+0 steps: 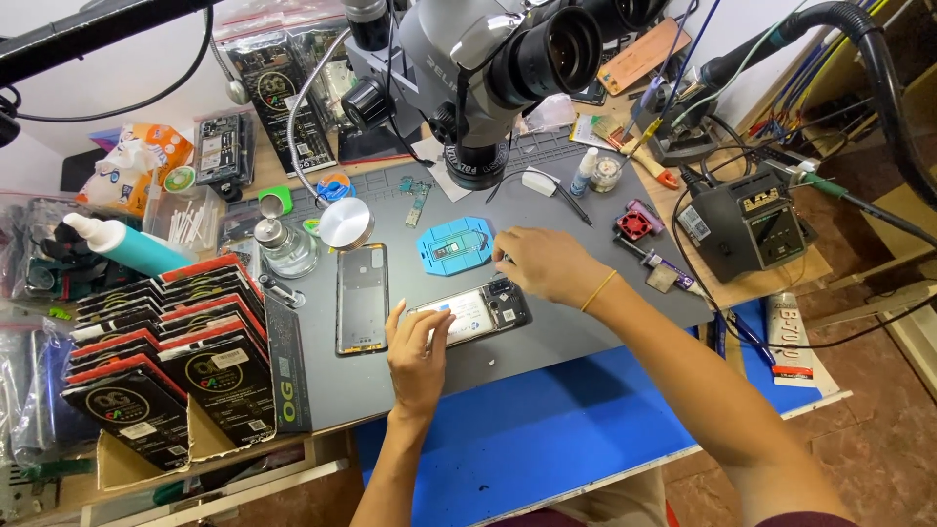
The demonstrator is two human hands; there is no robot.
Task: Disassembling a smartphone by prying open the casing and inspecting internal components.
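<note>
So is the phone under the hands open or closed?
Open: the phone lies with its insides showing, and its back cover lies apart beside it.

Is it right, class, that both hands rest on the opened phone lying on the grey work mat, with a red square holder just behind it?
Not quite: the head view shows the square holder is blue. Both the left hand and right hand do rest on the opened phone on the grey work mat.

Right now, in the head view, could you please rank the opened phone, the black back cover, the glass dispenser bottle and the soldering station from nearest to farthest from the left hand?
From the left hand:
1. Opened phone, under its fingers.
2. Black back cover, just to its left.
3. Glass dispenser bottle, farther up and left.
4. Soldering station, far right.
</note>
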